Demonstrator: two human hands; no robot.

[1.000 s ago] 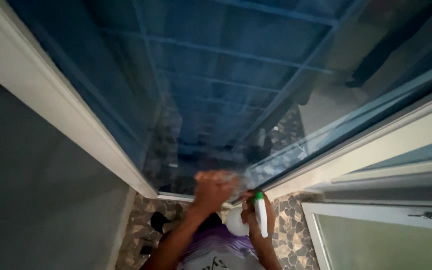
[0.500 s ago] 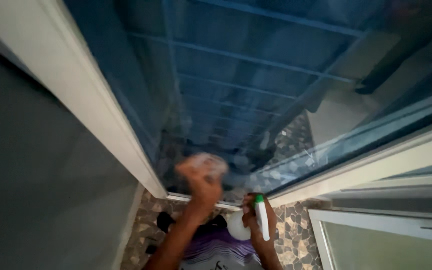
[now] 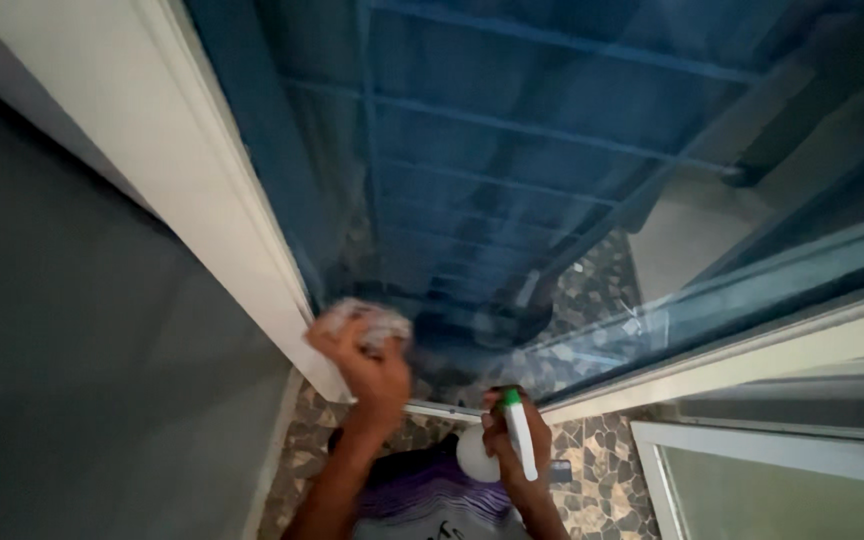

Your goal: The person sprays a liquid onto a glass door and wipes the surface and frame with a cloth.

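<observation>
My left hand (image 3: pixel 367 365) grips a crumpled pale cloth (image 3: pixel 372 320) and presses it against the lower left corner of a large glass pane (image 3: pixel 512 170), close to the white frame (image 3: pixel 202 190). My right hand (image 3: pixel 517 440) holds a white spray bottle (image 3: pixel 482 450) with a green-tipped nozzle, low in front of my body and apart from the glass. Blue slats show through the glass.
A grey wall (image 3: pixel 82 380) runs along the left. The floor is irregular stone mosaic (image 3: pixel 592 470). A second white-framed frosted panel (image 3: pixel 782 480) stands at the lower right. The white bottom rail (image 3: pixel 712 360) slants across the right.
My left hand with the cloth has swept left and slightly up across the glass to the frame. My right hand and the bottle have stayed in place. The view has shifted left.
</observation>
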